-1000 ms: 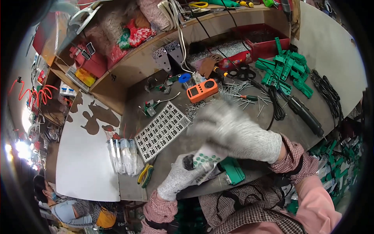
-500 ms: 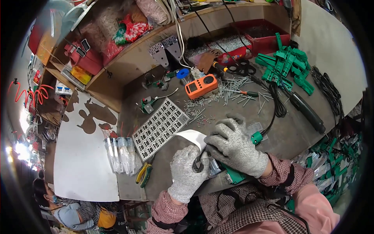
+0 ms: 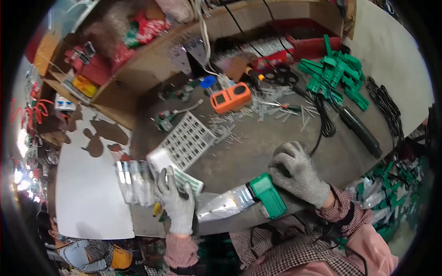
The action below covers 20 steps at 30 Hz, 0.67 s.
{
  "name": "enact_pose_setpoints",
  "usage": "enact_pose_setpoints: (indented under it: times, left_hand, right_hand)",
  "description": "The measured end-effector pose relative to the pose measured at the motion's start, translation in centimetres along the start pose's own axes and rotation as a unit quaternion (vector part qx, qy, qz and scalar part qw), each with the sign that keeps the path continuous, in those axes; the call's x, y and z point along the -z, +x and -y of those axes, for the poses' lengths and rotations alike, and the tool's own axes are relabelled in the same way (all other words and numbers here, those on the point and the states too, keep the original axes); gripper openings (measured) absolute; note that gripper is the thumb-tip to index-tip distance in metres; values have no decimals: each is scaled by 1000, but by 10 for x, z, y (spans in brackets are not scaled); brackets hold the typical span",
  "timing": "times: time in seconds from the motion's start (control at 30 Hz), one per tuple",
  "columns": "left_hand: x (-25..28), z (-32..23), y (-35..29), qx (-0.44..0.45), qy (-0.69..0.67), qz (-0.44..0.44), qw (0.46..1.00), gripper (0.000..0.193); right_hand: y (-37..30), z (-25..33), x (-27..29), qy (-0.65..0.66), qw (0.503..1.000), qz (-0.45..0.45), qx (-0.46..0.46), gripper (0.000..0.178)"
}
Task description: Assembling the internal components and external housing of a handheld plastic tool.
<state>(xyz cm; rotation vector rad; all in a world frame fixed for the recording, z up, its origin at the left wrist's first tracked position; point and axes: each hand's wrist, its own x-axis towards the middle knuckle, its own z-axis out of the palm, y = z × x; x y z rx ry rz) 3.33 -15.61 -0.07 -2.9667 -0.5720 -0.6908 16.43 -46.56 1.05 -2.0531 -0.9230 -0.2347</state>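
My left hand [image 3: 177, 202], in a grey glove, has its fingers apart over a white and green strip [image 3: 189, 179]. The strip lies at the near end of a white sheet of dark printed labels [image 3: 184, 140]. Raised beside a green plastic housing [image 3: 269, 195], my gloved right hand [image 3: 297, 175] has its fingers curled toward the thumb; what they pinch, if anything, is too small to make out. Joined to the housing's left side is a metallic part in clear plastic wrap [image 3: 225, 203], lying along the bench's near edge.
Wrapped tubes [image 3: 136, 181] and partly hidden pliers [image 3: 159, 210] are by my left hand. Farther back are an orange meter [image 3: 231, 97], loose screws [image 3: 271, 103] and a pile of green housings [image 3: 334, 73]. A black-handled tool [image 3: 361, 131] and coiled cable lie right. Another person sits lower left.
My hands have moved apart, the left toward the label sheet and the right upward. The white strip has moved left from between them onto the sheet's near end. The green housing now shows fully.
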Motion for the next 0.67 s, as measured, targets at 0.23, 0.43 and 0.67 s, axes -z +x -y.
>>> enact_pose_setpoints:
  times: [0.23,0.43,0.67]
  left_hand:
    - [5,-66,-43,-215,-212,179,936,77]
    - [36,-85,-35,-198,-271,197,921,71]
    - [2,-171,7,-203,-274,255,905,59]
  right_hand:
    - [-62,2,5,-89,996,21,6,25]
    - [-56,-63,60,-79,988,103,84,43]
    - [117,-187,74,-341,917,115,-171,33]
